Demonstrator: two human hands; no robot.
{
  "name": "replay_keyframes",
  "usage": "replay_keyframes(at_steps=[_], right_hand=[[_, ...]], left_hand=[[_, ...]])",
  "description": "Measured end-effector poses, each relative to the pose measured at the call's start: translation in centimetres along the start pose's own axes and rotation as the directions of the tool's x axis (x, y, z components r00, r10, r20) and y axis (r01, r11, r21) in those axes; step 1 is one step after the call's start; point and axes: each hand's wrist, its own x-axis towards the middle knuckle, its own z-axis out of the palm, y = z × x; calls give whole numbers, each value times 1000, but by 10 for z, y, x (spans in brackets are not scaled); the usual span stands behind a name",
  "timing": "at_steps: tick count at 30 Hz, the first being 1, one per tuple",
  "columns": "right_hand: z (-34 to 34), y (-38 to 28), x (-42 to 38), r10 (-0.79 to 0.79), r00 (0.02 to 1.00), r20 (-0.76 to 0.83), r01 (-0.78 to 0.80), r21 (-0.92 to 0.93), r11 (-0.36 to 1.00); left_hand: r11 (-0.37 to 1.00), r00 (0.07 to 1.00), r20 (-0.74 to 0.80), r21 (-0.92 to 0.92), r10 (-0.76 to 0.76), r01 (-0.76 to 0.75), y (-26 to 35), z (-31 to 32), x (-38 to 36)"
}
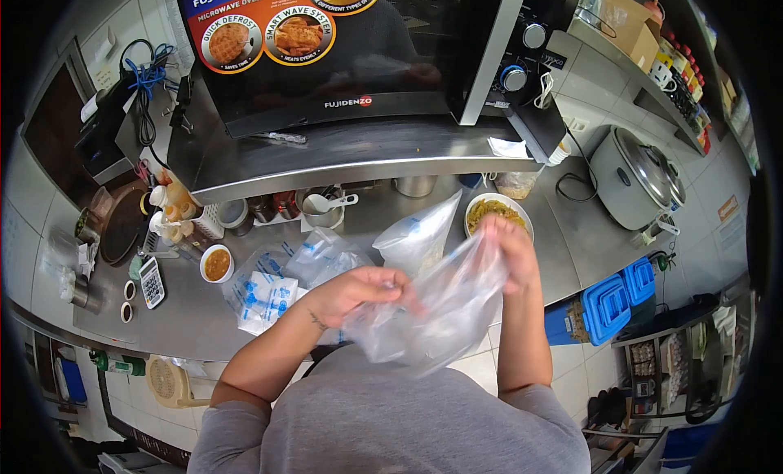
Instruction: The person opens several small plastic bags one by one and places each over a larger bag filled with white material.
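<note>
A clear plastic bag hangs between my two hands, in front of my chest and over the counter's near edge. My left hand pinches its left side, thumb against fingers. Higher up on the right, my right hand grips the bag's upper edge. Just behind that hand stands a white bowl of yellowish-green food, partly covered by the fingers. A filled, pointed plastic bag stands behind the held one. Left of my left hand lie blue-printed plastic packs and more crumpled clear plastic.
A microwave sits on a steel shelf above the counter. A rice cooker stands at right, blue lidded bins below it. At left are a bowl of brown sauce, a calculator and squeeze bottles.
</note>
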Motion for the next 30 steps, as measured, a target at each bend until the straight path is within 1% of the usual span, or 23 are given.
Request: replay_keyframes(at_steps=[1, 2, 3, 4, 5, 6, 7, 8, 10, 11, 13, 14, 15, 16, 18, 20, 22, 23, 25, 26, 28, 29, 30], right_hand=[[-3, -9, 11, -27, 998, -54, 27, -2, 1000], [-1, -19, 25, -26, 998, -62, 27, 2, 1000], [3, -32, 39, 32, 967, -254, -18, 59, 998], [5, -38, 46, 97, 897, -431, -48, 122, 991], [4, -37, 44, 93, 896, -434, -44, 122, 992], [3, -33, 42, -30, 927, -373, 20, -29, 999], [1, -31, 43, -147, 947, -287, 97, -179, 979], [-10, -31, 40, -80, 983, -164, 21, -336, 942], [0, -16, 28, -63, 990, -124, 23, -299, 954], [4, -11, 21, -40, 995, -92, 15, -258, 966], [7, -5, 15, 0, 998, -64, -13, -206, 979], [9, -3, 16, -70, 995, -71, 51, -237, 970], [11, -1, 17, -142, 987, -76, 117, -269, 956], [17, -3, 16, -147, 986, -76, 122, -268, 956], [28, -8, 11, -111, 989, -103, 92, -176, 980], [21, -7, 15, -102, 992, -76, 85, -201, 976], [20, -8, 16, -88, 995, -45, 76, -225, 971], [22, -11, 14, -73, 995, -67, 62, -156, 986], [25, -12, 14, -55, 995, -87, 48, -85, 995], [25, -12, 14, -57, 997, -61, 52, -81, 995], [29, -12, 15, -57, 998, -31, 54, -81, 995], [32, -13, 14, -42, 999, -26, 39, -112, 993], [34, -13, 14, -29, 999, -20, 26, -143, 989]], left_hand=[[999, 994, -97, -9, -49, 49, -2, 5, 5], [998, 994, -97, -12, -58, 57, 0, -1, 7], [994, 998, 54, -98, -37, 43, 7, -12, 10], [982, 979, 202, -185, -1, 39, 11, -18, 13], [982, 979, 206, -183, -5, 43, 9, -16, 13], [998, 998, 13, -19, 65, -65, 7, -11, 12], [975, 971, -164, 166, 173, -145, 8, -6, 12], [974, 970, -162, 171, 179, -152, 7, 2, 13], [920, 890, -293, 290, 349, -265, 5, 21, 13], [923, 889, -302, 282, 344, -262, 7, 24, 12], [940, 947, -237, 310, 218, -139, 9, 23, 14], [941, 961, -214, 324, 175, -99, 7, 19, 16], [989, 992, -113, 145, 55, -38, -3, 3, 21], [998, 999, 10, -29, -48, 48, -5, -3, 24], [997, 998, 25, -30, -64, 64, -4, -6, 23], [996, 996, 35, -36, -79, 80, -5, -11, 21], [975, 985, 113, 195, -133, 109, -8, -21, 18], [975, 985, 112, 194, -132, 108, -11, -23, 18], [982, 987, 111, 136, 120, -135, -10, -18, 19], [982, 987, 109, 135, 120, -135, -8, -16, 17], [988, 988, 108, -118, 109, -96, -2, -9, 14], [988, 988, 107, -120, 113, -100, -1, -2, 13], [997, 995, 97, -73, 36, -29, -1, 6, 13]])
